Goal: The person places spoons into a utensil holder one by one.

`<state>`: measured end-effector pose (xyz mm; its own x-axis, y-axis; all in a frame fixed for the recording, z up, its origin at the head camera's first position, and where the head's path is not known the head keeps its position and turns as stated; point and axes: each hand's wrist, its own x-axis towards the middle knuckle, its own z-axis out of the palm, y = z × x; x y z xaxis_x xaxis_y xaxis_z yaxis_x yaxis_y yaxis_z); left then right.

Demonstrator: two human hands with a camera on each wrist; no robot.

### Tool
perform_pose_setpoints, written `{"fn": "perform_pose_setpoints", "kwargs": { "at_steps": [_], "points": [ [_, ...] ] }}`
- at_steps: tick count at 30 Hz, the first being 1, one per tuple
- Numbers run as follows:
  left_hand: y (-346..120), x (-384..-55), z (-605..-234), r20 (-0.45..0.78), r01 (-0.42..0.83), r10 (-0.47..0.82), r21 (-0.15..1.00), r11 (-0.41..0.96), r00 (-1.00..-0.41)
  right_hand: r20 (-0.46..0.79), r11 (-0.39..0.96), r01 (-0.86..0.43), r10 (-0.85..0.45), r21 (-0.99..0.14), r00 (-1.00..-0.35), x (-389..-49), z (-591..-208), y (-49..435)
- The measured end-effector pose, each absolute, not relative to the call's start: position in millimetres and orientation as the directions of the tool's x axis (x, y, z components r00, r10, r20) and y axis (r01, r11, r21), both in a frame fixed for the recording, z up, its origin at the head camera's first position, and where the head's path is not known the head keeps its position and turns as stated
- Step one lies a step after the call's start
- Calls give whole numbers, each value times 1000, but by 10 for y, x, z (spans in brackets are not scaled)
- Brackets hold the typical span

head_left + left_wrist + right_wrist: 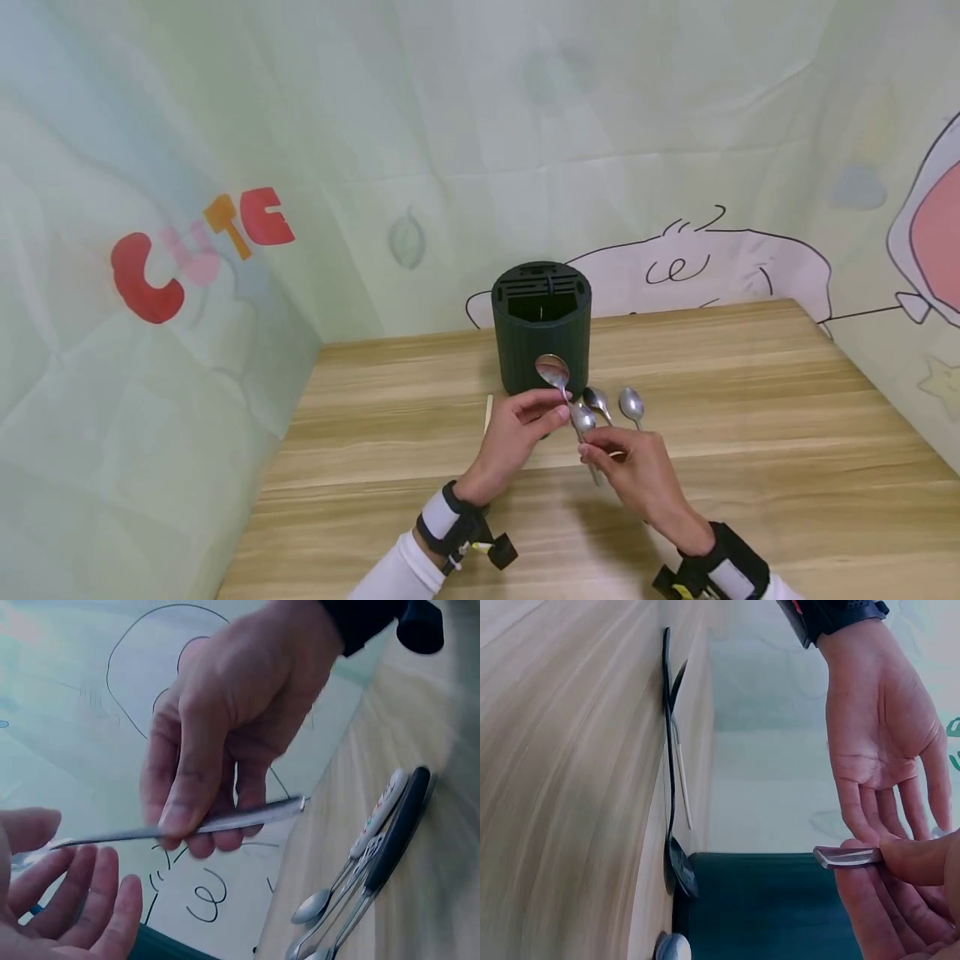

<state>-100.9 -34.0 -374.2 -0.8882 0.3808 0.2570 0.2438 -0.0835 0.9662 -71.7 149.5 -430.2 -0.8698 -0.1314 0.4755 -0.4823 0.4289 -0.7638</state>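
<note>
Slanting spoon (561, 384), bowl (552, 368) toward container (525, 352)

Loads of bare table (360, 450) can be used over on the left and out to the far right, so a hand could be slid through either side easily. The middle's tighter: the gap between the left hand (513, 437) and right hand (641, 471) is bridged by a spoon (552, 369), and the holder's (525, 358) front is partly blocked by it. Low down to the right of the holder, the way is cluttered by loose spoons (632, 404). To the left, a pale stick (488, 412) gets in the way, and a long dark utensil (681, 870) is found near the base. Room behind is limited by the backdrop (480, 125), but the holder's uncovered top can be reached from above.
</note>
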Motion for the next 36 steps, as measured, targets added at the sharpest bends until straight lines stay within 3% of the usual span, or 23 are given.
{"fn": "perform_pose_setpoints", "kwargs": {
  "at_steps": [8,14,19,25,30,36],
  "points": [
    [-328,-996,-3790,270,218,364,960,-176,-891,478,440,-490,-146,-752,-866,-730,-4290,1427],
    [-356,-1000,-3685,363,341,333,932,-124,-870,551,476,-543,-139,-692,-823,-815,-4114,1413],
    [-363,-984,-3559,443,451,326,891,-55,-836,589,392,-594,-148,-702,-794,-875,-3767,1384],
    [-389,-1011,-3424,502,527,316,850,-8,-805,478,244,-503,-157,-829,-864,-831,-3356,1308],
    [-421,-1070,-3268,564,598,313,801,17,-764,473,163,-492,-143,-855,-869,-967,-3288,1306],
    [-444,-1132,-3012,550,590,330,807,27,-768,496,148,-516,-153,-844,-855,-1170,-3157,1324]
  ]
}}
